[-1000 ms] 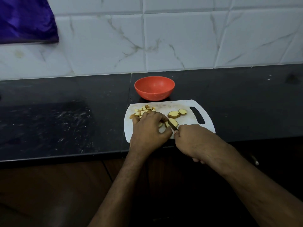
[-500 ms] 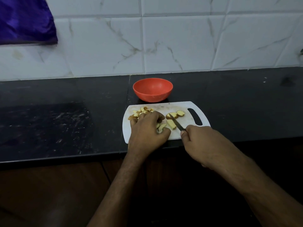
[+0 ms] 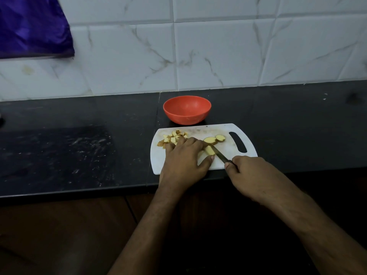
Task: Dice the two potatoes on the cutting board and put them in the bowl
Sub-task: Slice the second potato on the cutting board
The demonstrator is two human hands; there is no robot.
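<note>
Since half a second ago your right hand has drawn slightly back toward you, and the knife now lies with its blade angled from your thumb up toward the slices, its tip against the potato piece you are cutting. Your left hand has hardly shifted; it rests knuckles-up on the cutting board, fingers bent down over that piece and thumb stretched along its near side, so it pins the piece in place. Your right-hand fingers are curled tight round the knife's dark handle, the thumb lying along its top.

Two round potato slices lie flat beyond the blade, touching each other, near the board's handle slot. A heap of diced potato sits at the board's far left, just beyond your left fingertips; some cubes show brown skin. You cannot tell how much potato is hidden under your left palm.

The orange bowl stands on the dark surface just behind the board's far edge, and no potato shows inside it. The board lies at the near edge of the surface, in front of you. White marbled tiles line the wall behind, and a purple cloth hangs at the upper left.
</note>
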